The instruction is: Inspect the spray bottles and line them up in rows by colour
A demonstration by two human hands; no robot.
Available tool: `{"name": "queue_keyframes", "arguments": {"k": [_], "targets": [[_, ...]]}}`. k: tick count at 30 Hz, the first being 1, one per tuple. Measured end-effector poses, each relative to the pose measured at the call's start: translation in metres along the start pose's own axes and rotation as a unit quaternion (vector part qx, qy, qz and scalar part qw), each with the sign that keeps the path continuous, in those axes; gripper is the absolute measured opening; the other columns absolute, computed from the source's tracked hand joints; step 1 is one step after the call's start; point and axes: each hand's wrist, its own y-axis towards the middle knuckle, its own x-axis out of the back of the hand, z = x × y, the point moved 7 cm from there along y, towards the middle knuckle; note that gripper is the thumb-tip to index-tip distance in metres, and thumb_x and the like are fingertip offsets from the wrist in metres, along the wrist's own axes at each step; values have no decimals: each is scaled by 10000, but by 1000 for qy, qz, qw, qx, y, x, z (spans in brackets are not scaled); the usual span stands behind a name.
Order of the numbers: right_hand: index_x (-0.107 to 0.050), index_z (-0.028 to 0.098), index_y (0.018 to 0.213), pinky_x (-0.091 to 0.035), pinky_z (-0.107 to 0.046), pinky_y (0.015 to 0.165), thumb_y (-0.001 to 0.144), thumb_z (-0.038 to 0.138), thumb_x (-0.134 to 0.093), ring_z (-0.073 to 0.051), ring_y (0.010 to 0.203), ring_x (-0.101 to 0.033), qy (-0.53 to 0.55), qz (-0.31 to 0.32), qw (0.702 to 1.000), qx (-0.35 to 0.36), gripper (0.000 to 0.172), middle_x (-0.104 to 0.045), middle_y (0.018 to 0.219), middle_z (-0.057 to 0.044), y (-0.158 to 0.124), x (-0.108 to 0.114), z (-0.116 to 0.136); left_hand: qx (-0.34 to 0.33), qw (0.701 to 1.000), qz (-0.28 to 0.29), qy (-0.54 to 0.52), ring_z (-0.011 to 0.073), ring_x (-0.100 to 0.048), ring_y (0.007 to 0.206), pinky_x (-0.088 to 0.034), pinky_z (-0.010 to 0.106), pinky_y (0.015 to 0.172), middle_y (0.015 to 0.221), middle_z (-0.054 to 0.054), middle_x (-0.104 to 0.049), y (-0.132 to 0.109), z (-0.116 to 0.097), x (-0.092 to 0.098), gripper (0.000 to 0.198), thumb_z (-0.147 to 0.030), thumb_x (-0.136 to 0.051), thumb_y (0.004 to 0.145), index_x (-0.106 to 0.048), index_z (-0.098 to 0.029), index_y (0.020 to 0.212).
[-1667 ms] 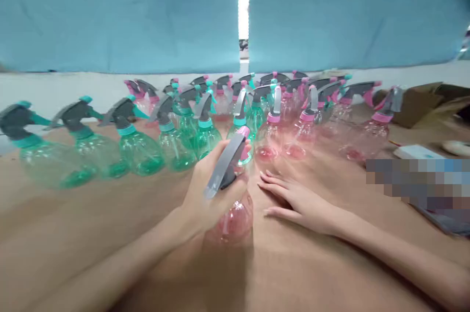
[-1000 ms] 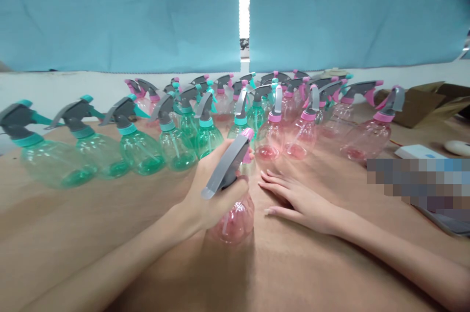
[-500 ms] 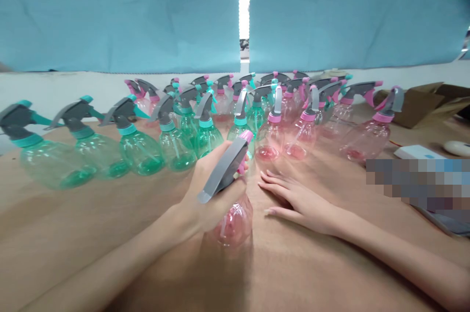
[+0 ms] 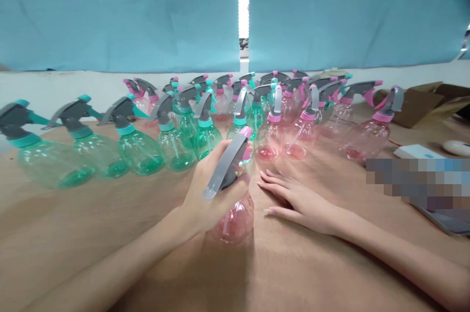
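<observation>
The left hand [image 4: 196, 200] is wrapped around the neck of a pink spray bottle [image 4: 235, 224] in the near middle of the scene. The thumb goes across the near side, and the other fingers go around the far side, close to the pink trigger [image 4: 245, 156]. The gray top [image 4: 224, 167] slants, with its pink tip [image 4: 246, 132] to the far right and its back end to the near left. I cannot tell if the bottle's bottom touches the counter [image 4: 301, 273].

The right hand [image 4: 304, 204] is let go, lying palm down on the counter just to the right of that bottle, with its fingers spread.

Farther away, a row of green bottles [image 4: 141, 154] stands on the left, and pink bottles [image 4: 300, 138] stand on the right. More bottles, pink and green, crowd behind them. On the far right are a brown box [image 4: 414, 105], a small white box [image 4: 416, 152] and a round white thing [image 4: 456, 147]. A big blue cloth [image 4: 110, 13] hangs at the far side.
</observation>
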Motion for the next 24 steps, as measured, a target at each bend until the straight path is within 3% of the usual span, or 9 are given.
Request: {"name": "queue_keyframes", "arguments": {"k": [8,24], "targets": [[-360,255,1479,-258,-534,1144,913,599,-476,-309,1433,-242,4,-7,1000,5,673,-311,1552,-67,0,0,0,-12,1000,19,4,131,-450,545,-375,273,534,646,-61,-440,-2,1,-3,216,-213,-506,777,-478,-252,987],[-367,237,1476,-254,-536,1146,915,602,-467,-306,1433,-243,2,-9,1000,7,676,-312,1548,-77,0,2,2,-7,1000,23,-12,115,-402,516,-365,266,528,637,-71,-437,-2,4,-3,271,-179,-530,763,-483,-247,1021]]}}
